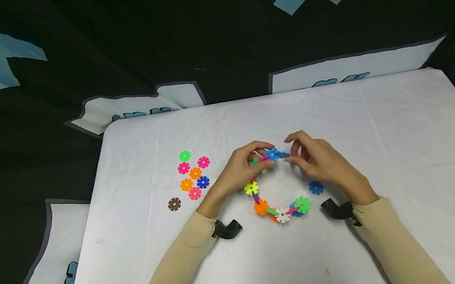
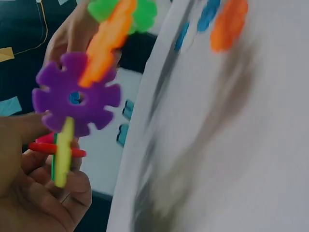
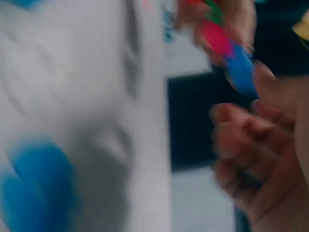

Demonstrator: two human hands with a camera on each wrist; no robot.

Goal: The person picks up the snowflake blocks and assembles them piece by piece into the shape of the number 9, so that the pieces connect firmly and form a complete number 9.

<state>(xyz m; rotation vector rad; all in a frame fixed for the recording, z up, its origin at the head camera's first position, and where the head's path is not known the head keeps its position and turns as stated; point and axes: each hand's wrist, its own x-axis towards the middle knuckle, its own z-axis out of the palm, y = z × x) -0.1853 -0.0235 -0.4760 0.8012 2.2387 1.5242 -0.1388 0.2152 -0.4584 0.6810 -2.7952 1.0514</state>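
Note:
A chain of colourful notched plastic discs [image 1: 261, 207] curves in an open ring in the head view. My left hand [image 1: 244, 162] grips its upper stretch, near a pink and a green disc; in the left wrist view a purple disc [image 2: 77, 96] hangs by the thumb. At the chain's upper end sits a blue disc [image 1: 272, 154], with another blue disc [image 1: 283, 155] edge-on beside it. My right hand [image 1: 315, 156] is at that end, thumb right by the blue disc [image 3: 240, 72], other fingers loosely bent and apart from it.
A loose blue disc [image 1: 316, 187] lies on the white-covered table [image 1: 405, 163] below my right hand. Several loose discs, including orange [image 1: 186, 185], pink [image 1: 203, 162] and brown [image 1: 174, 204], lie left of my left hand. A dark curtain [image 1: 155, 37] stands beyond the far edge.

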